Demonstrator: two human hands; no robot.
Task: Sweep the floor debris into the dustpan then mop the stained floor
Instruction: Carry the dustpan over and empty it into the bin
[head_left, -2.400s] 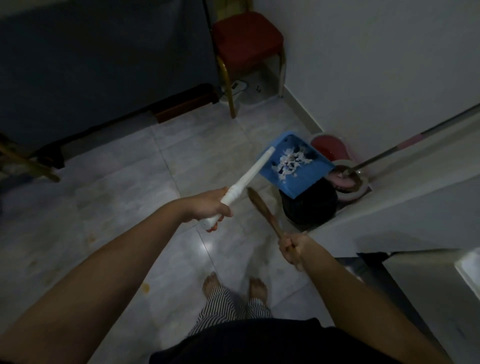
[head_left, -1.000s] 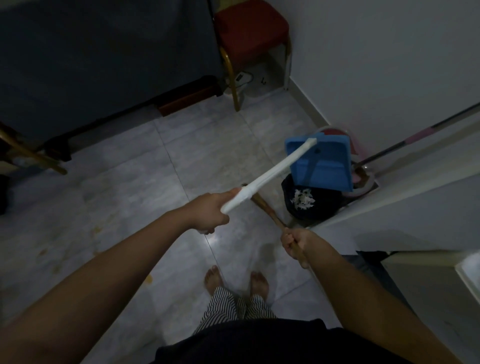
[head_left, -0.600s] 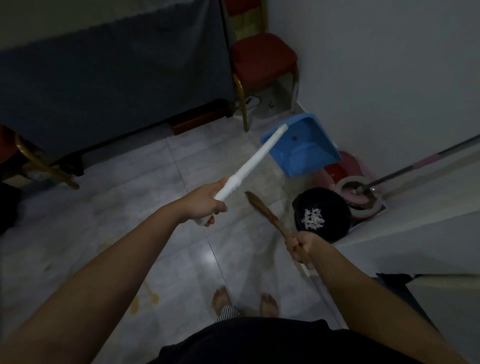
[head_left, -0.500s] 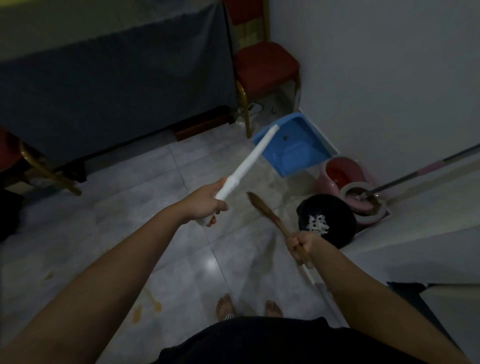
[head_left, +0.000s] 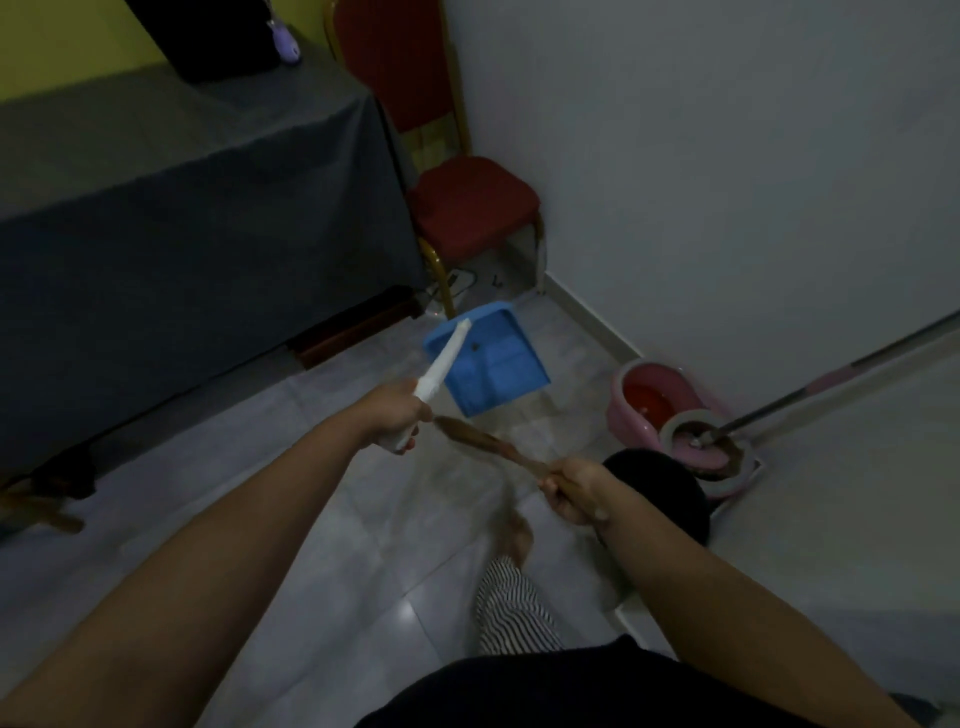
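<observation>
My left hand (head_left: 396, 415) grips the white handle (head_left: 442, 361) of a blue dustpan (head_left: 493, 366), held in the air over the grey tiled floor; the pan's tray looks empty. My right hand (head_left: 571, 488) is closed on the brown handle of a broom (head_left: 480, 439), whose end points up and left toward the dustpan handle. A black bin (head_left: 670, 483) sits just behind my right forearm, partly hidden by it. The mop (head_left: 810, 392) leans from its pink spin bucket (head_left: 680, 421) against the right wall.
A red chair with gold legs (head_left: 467, 208) stands in the far corner. A table under a dark cloth (head_left: 182, 223) fills the left side. White walls (head_left: 727, 182) close the right. My foot and striped trouser leg (head_left: 511, 597) show on the floor below.
The dustpan, tipped over the black bin a second ago, has swung left and away from it, now empty. My view has lifted and my body has shifted; one foot is stepping.
</observation>
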